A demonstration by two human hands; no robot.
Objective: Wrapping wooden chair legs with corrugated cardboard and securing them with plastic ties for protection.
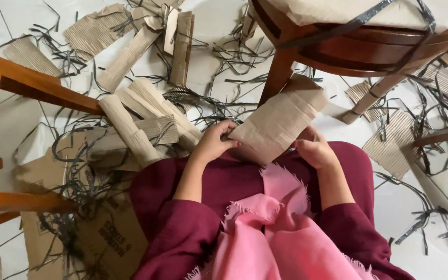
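I hold a folded piece of brown corrugated cardboard (pixel 278 120) over my lap, tilted up toward the right. My left hand (pixel 214 141) grips its lower left edge with fingers curled over it. On the lower right side, my right hand (pixel 313 150) holds the same piece, partly hidden behind it. I wear dark red sleeves, and a pink frayed cloth (pixel 276 228) hangs down in front of me.
Rolled and flat cardboard pieces (pixel 141 116) lie on the white tiled floor among several dark strips (pixel 224 106). A wooden chair (pixel 338 46) stands ahead on the right, another wooden frame (pixel 32 85) on the left. A flattened box (pixel 99 238) lies at lower left.
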